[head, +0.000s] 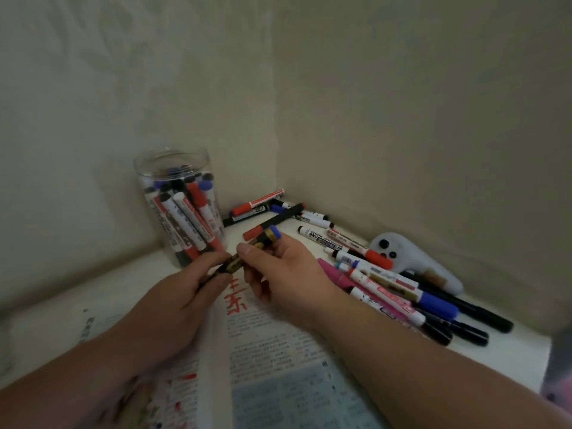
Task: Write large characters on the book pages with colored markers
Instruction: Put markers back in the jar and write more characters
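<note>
An open book with printed text lies on the white table below my hands. Large red characters are written at the top of its right page. Both hands hold one marker, black and gold with a blue end, above the book's top edge. My left hand grips its lower, nearer part. My right hand pinches its upper part near the blue end, thumb on top.
A clear jar full of markers stands at the back left. Loose markers lie in the corner by the wall, and several more on the right. A white phone lies behind those. Walls close off the back and right.
</note>
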